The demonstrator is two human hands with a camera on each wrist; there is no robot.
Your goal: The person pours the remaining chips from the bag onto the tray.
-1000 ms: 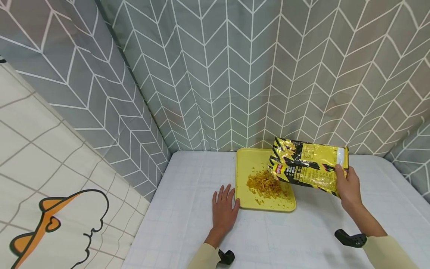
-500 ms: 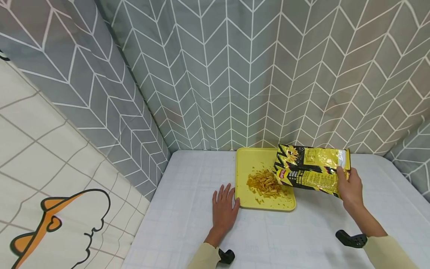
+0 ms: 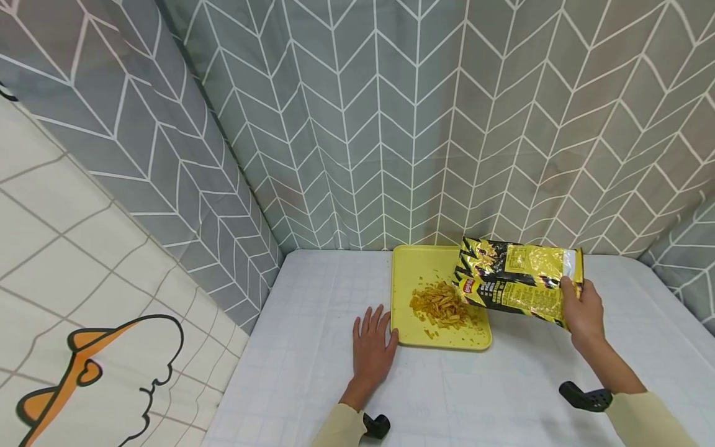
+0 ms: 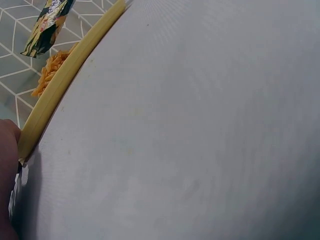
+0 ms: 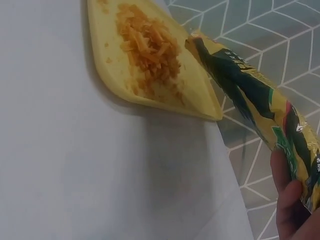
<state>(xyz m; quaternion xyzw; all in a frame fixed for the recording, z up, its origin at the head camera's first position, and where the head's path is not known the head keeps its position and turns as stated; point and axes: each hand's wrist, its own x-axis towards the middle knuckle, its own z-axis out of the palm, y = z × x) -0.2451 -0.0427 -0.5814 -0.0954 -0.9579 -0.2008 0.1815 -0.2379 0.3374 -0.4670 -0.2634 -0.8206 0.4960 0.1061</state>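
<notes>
A yellow and black snack bag is held by its right end in my right hand, thumb on the near face and fingers behind. Its left end hangs over the yellow tray, tilted slightly down. On the tray lies a heap of broken orange-yellow chips, with crumbs around it. My left hand rests flat at the tray's front left corner, fingers spread, its thumb against the rim. In the right wrist view the bag is seen edge-on above the tray's corner.
A pale cloth covers the table. Behind it hangs a grey curtain with white chevrons, close to the tray's far edge. At the left is a white gridded sheet with a cartoon drawing.
The bag's left end has dropped a little and shifted slightly right, with my right hand moving along. My left hand, the tray and the chip heap look the same.
</notes>
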